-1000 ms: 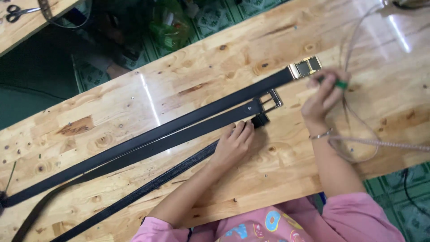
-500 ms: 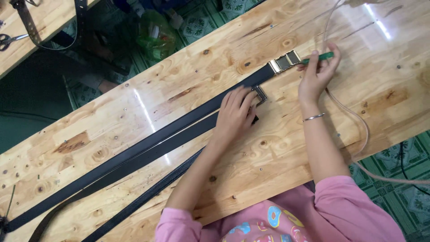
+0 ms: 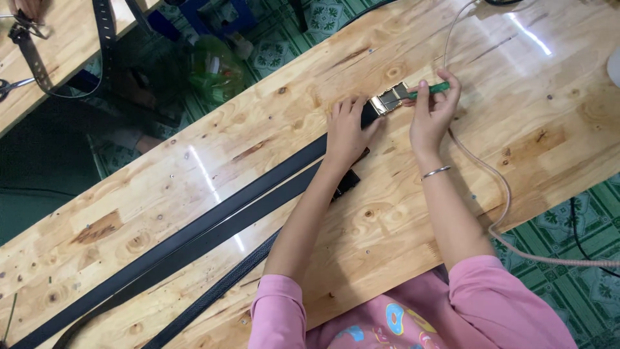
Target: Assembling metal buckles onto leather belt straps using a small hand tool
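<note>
Currently left hand (image 3: pixel 347 131) lies flat, fingers spread, pinning the black belt (image 3: pixel 213 223) on the wooden table (image 3: pixel 452 258) just behind the metal buckle (image 3: pixel 388 99); right hand (image 3: pixel 431 110) pinches a green tool (image 3: pixel 431 88) at the buckle, best kept level, strap held taut.

Long pale knotted wooden worktop (image 3: pixel 194 174), glossy with light streaks. Second wooden table (image 3: pixel 58 58) at upper left. Green patterned tile floor (image 3: pixel 581 213) beneath.

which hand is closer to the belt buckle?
Right. The right hand holds a green tool touching the buckle. The left hand presses the belt just behind it.
</note>
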